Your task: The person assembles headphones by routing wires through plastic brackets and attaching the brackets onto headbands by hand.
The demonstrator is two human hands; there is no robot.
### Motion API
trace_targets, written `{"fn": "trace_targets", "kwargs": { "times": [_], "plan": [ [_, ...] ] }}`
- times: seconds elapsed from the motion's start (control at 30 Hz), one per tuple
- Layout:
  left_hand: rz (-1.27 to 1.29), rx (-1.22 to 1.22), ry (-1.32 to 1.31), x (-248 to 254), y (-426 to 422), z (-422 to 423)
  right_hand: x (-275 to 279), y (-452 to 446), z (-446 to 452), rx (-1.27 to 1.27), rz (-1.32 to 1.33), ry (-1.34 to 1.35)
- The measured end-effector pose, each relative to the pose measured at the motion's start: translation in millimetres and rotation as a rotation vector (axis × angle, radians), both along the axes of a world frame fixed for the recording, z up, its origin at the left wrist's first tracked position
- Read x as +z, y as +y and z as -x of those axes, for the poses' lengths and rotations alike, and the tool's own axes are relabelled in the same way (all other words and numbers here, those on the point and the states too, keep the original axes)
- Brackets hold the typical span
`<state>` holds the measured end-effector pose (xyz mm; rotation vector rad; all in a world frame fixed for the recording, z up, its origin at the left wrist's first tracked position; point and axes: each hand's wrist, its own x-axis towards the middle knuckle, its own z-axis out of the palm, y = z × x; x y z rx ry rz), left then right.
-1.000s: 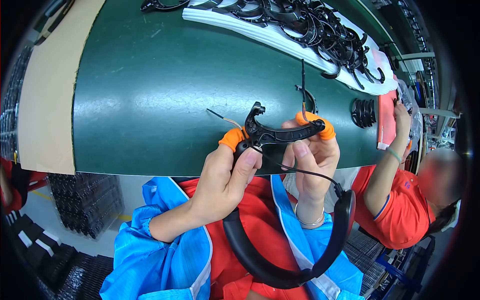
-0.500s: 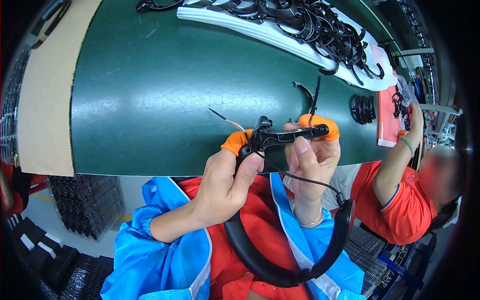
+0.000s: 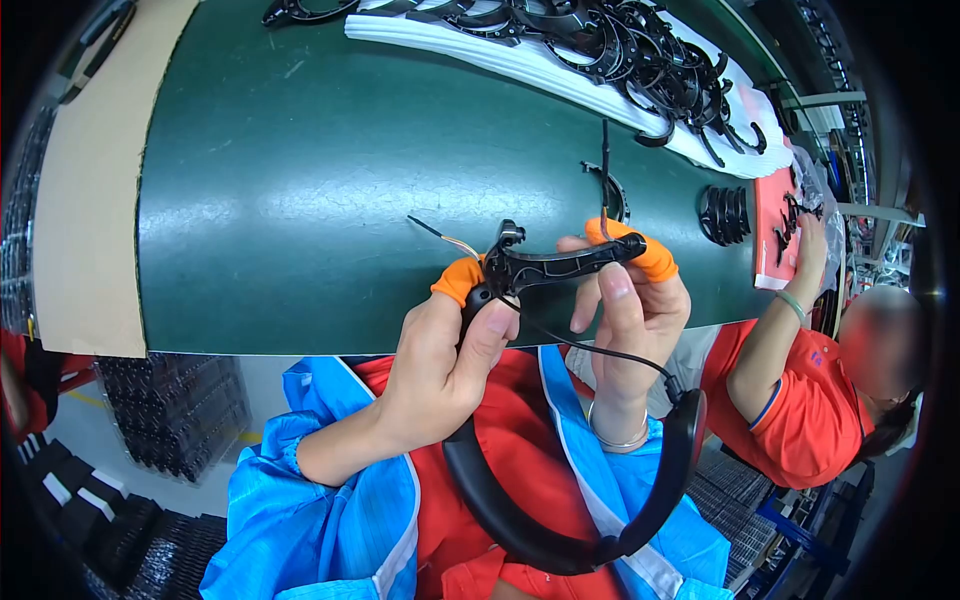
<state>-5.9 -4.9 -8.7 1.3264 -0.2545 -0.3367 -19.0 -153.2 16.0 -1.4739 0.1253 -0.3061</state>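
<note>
My left hand point(image 3: 438, 365), an orange cot on its forefinger, pinches one end of a black padded headphone headband point(image 3: 525, 535) where it meets a curved black plastic bracket point(image 3: 560, 267). Between the thumb and orange-covered forefinger of my right hand point(image 3: 640, 325) is the bracket's far end. The headband's loop hangs below against my clothes. A thin black cable point(image 3: 600, 356) runs from the headband's other end up to my left fingertips. Stripped wire ends point(image 3: 455, 241) stick out to the left, and another black wire point(image 3: 605, 160) stands up by my right forefinger.
On the green table point(image 3: 300, 200), a pile of curved black parts point(image 3: 640, 70) lies on white foam point(image 3: 430, 38). One loose curved part point(image 3: 617, 195) and a nested stack point(image 3: 724, 215) sit nearer. Cardboard point(image 3: 95, 200) covers the left end. A co-worker point(image 3: 790, 400) reaches onto a pink sheet point(image 3: 772, 240).
The bracket has shifted slightly left and tilted, its right end a little higher. The upright wire has swung left. My right fingers have shifted on the bracket. The co-worker's arm has moved left.
</note>
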Motion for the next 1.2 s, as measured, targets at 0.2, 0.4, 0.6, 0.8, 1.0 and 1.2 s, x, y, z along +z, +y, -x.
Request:
{"fn": "trace_targets", "kwargs": {
  "times": [0.2,0.4,0.6,0.8,1.0,1.2],
  "plan": [
    [-0.002,-0.016,0.024,-0.6,-0.3,0.4,-3.1,-2.0,1.2,-0.014,0.124,-0.028],
    [0.010,-0.017,0.037,-2.5,1.0,-1.4,-0.2,-3.5,-1.1,0.045,0.016,0.006],
    [0.060,0.166,0.203,4.2,12.6,-13.8,10.2,-54.2,-8.9,-0.022,0.705,0.085],
    [-0.024,0.137,0.052,-1.7,19.8,-22.2,16.7,-69.8,-12.7,0.339,1.548,-0.008],
    [0.017,0.088,0.124,-2.5,14.2,-18.6,13.8,-66.7,-34.0,0.477,1.668,-0.214],
    [-0.002,0.052,0.127,0.9,13.8,-16.8,15.8,-79.2,-40.2,0.089,1.549,-0.602]
  ]
}}
